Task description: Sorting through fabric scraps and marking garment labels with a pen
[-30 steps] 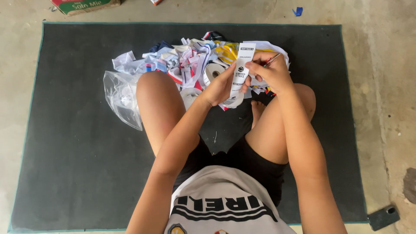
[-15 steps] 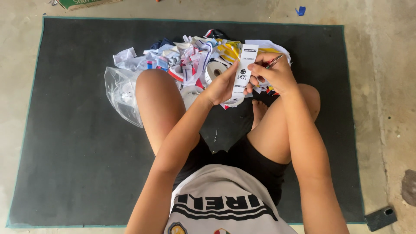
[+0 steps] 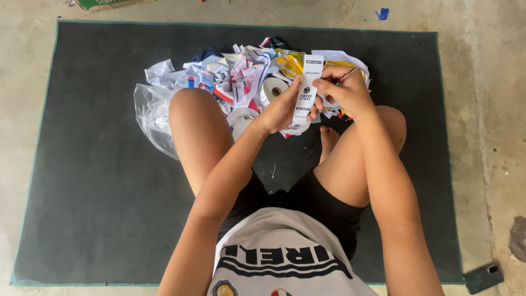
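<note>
Both hands, left hand (image 3: 280,109) and right hand (image 3: 346,93), grip a white label strip (image 3: 308,85).

You have one dark rectangular floor mat (image 3: 98,164), one clear plastic bag (image 3: 150,118), one white tape roll (image 3: 272,87), and one long white printed label strip (image 3: 308,85).

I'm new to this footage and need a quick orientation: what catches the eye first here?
A white printed strip held upright at the centre, the left hand gripping it from below, the right hand at its edge with a thin red tool. Behind lies a heap of cut labels and ribbon rolls on a dark mat.
</note>
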